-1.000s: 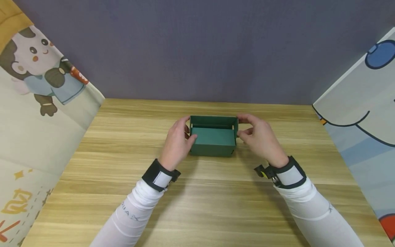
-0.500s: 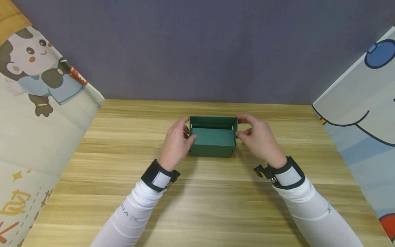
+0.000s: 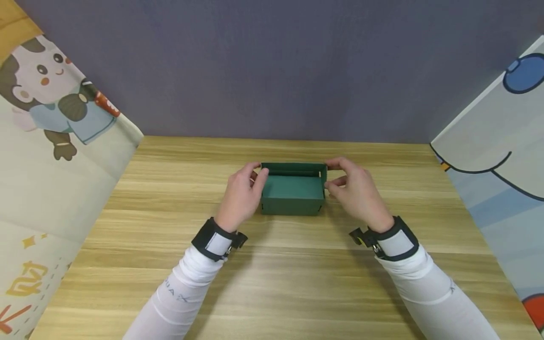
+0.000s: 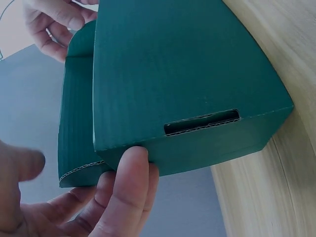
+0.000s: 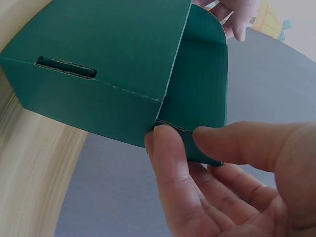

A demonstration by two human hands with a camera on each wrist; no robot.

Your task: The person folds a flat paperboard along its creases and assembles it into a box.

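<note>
A green corrugated cardboard box (image 3: pixel 292 206) stands on the table, its hinged lid (image 3: pixel 293 168) tilted up at the back. My left hand (image 3: pixel 242 193) is at the box's left end. In the left wrist view, its fingers (image 4: pixel 131 170) touch the side wall and lid flap from outside, while the thumb (image 4: pixel 30 165) is held apart. At the right end, my right hand (image 3: pixel 361 193) pinches the lid's side flap (image 5: pixel 200 154) between thumb and fingers. A narrow slot (image 4: pixel 202 122) is cut along a box edge near the left hand. The box's inside is hidden.
The box is on a wood-grain table (image 3: pixel 293 288). Behind it rises a grey-blue fabric panel (image 3: pixel 272 71). Printed cartoon curtains flank the table, the left curtain (image 3: pixel 55 189) and the right curtain (image 3: pixel 501 189).
The lid has come down a little toward the box. My left thumb has moved off the near-left part of the box, up and back; the right hand keeps nearly the same place.
</note>
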